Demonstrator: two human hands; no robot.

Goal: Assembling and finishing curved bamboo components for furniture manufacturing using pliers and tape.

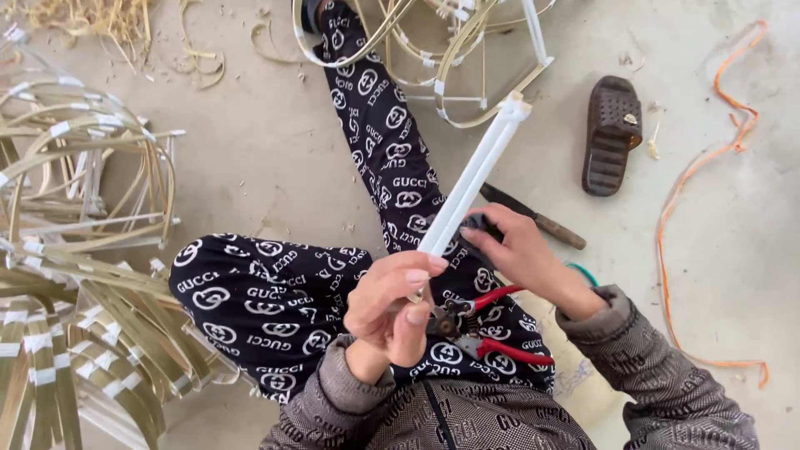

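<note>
My left hand [390, 307] pinches the near end of a bundle of white strips [473, 177] that slants up and away to the right. My right hand [518, 248] sits just to the right of the bundle, fingers curled on a small dark object at the strips; what that object is I cannot tell. A pair of red-handled pruning shears [483, 327] lies on my lap under both hands. I sit on the ground in black patterned trousers, one leg stretched forward.
Bent bamboo frames bound with white tape [79, 192] pile up at the left, with flat bamboo strips below them. Another frame [454, 58] rests by my foot. A knife [533, 218], a brown slipper [611, 133] and an orange strip [692, 192] lie at right.
</note>
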